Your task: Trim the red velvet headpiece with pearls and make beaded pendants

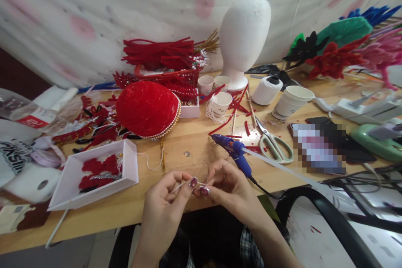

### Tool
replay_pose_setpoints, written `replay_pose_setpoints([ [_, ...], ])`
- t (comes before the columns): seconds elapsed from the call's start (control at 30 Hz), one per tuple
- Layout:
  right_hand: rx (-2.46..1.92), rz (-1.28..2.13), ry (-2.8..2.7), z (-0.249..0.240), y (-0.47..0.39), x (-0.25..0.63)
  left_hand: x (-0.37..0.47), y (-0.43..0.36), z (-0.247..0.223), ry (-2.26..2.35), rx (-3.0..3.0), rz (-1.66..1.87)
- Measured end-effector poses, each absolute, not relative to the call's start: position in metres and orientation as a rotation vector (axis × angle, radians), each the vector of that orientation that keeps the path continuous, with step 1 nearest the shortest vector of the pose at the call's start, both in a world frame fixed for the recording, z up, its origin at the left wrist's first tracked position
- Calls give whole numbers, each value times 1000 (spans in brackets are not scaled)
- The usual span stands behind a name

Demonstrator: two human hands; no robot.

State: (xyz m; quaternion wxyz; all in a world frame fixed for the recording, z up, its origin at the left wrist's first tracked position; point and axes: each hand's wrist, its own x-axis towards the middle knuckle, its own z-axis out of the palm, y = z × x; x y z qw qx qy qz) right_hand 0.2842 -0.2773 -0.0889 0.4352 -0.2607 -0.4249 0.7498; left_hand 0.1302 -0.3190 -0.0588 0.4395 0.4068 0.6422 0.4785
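Note:
My left hand (171,203) and my right hand (230,188) meet over the table's front edge, both closed in a pinch. A thin white cord (179,187) runs from the left fingers across to the right ones; its ends are hidden in my hands. Just beyond my right hand lies a blue glue gun (234,150) with a long clear glue stick in its back. Further off to the left rests a round red cap (146,109) edged with pearl beads. A loose white thread (153,168) trails on the table below it.
A white box (130,163) with red pieces stands at left. Scissors (276,146), phones (317,146), paper cups (293,96) and a thread cone (266,91) lie to the right. Behind are a white foam head (245,33), a red basket (188,76) and red stems (157,52).

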Motion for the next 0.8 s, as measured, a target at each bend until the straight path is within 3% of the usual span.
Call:
replay_pose_setpoints([
  [0.47,-237,2123,-993,-97,-272,288,122,-313,-70,1471,1030,1148],
  [0.8,-430,2096,-991,-99,-274,286,122,-312,-63,1509,1068,1102],
])
